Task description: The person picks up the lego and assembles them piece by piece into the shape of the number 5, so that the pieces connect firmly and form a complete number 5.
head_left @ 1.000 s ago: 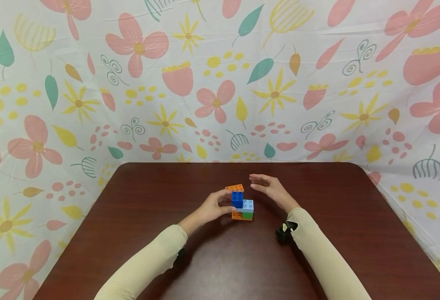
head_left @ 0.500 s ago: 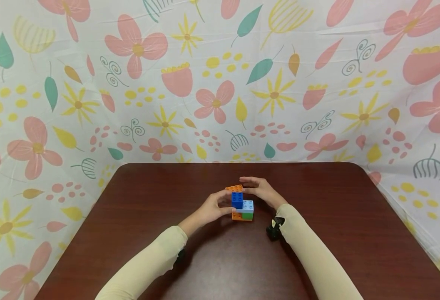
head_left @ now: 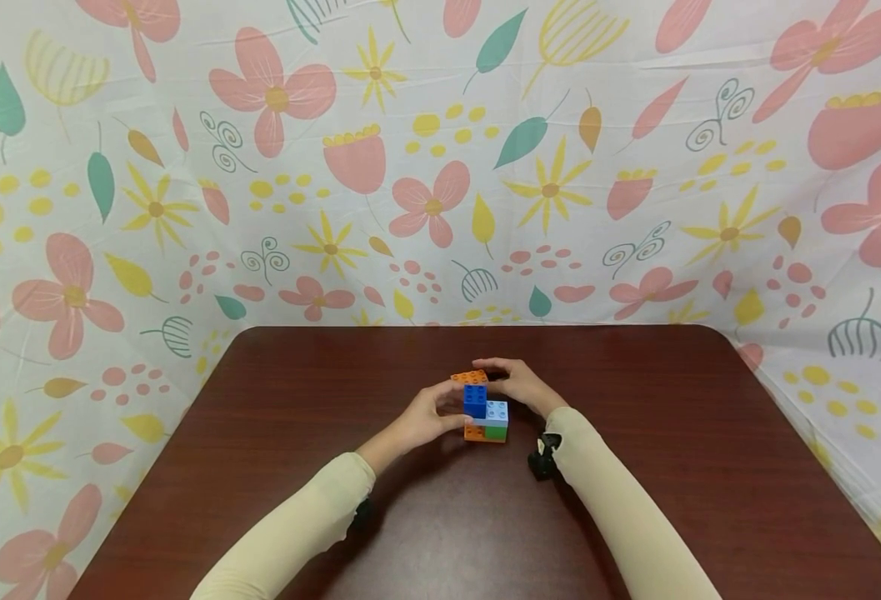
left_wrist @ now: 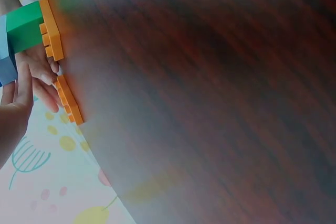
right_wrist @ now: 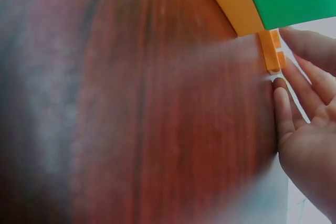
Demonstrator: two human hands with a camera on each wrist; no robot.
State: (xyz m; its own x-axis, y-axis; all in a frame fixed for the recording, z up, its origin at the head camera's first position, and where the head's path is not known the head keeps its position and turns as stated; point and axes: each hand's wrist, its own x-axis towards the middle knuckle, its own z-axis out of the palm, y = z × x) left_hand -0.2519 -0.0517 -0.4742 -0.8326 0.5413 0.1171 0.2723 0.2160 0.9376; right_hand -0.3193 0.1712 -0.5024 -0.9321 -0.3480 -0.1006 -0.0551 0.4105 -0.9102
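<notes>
A stack of toy building bricks stands mid-table in the head view: an orange base plate (head_left: 475,432), a green brick (head_left: 496,433), a light blue brick (head_left: 497,414) and a dark blue brick (head_left: 475,402) on top. My left hand (head_left: 419,419) grips the stack from the left around the blue bricks, thumb in front and fingers behind. Behind the stack, a separate orange plate (head_left: 470,377) lies flat, studs up. From the right, my right hand (head_left: 521,386) reaches behind the stack and pinches that plate's end between thumb and fingers. The left wrist view shows this loose plate (left_wrist: 69,100) apart from the base.
The dark wooden table (head_left: 440,533) extends around the stack, its far edge close behind it. A flower-printed cloth (head_left: 432,283) hangs beyond that edge and at both sides. A black wrist camera (head_left: 543,458) sits under the right sleeve.
My right hand has moved left and slightly toward me, from beside the stack to the loose orange plate's end. My left hand and the stack have stayed put.
</notes>
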